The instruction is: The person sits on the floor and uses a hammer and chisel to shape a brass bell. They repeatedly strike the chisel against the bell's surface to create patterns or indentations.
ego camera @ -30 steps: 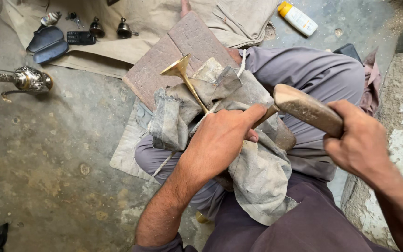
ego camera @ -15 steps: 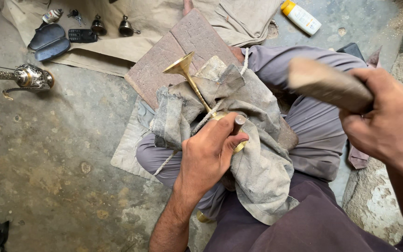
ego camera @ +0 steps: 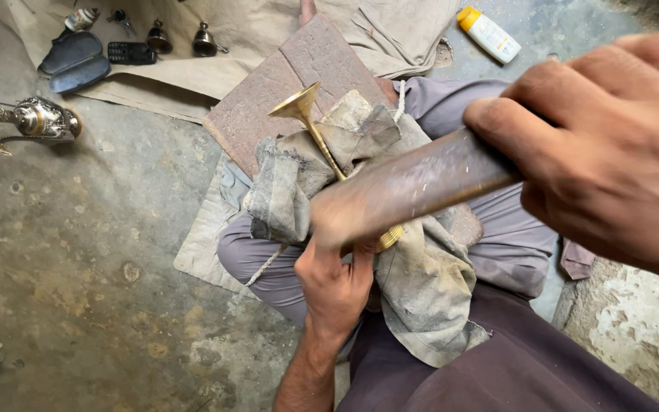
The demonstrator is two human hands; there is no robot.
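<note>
My left hand (ego camera: 335,284) grips the lower end of a slim brass stem with a flared cup top (ego camera: 300,104), holding it against a dirty grey cloth (ego camera: 413,275) draped over my lap. My right hand (ego camera: 612,152) is raised close to the camera, shut on a thick brown wooden handle (ego camera: 413,187) that stretches across the view above the brass piece and hides part of the stem. Which tool head the handle carries is not visible.
A reddish stone slab (ego camera: 299,76) lies beyond my knees on a tan cloth (ego camera: 268,30). A silver ewer (ego camera: 40,120) rests on the concrete floor at left. Small bells (ego camera: 204,42), dark sandals (ego camera: 74,61), a phone and a white bottle with a yellow cap (ego camera: 487,33) lie farther back.
My right hand has lifted the wooden handle from beside the brass piece up toward the camera. My left hand slid down the stem to its lower end.
</note>
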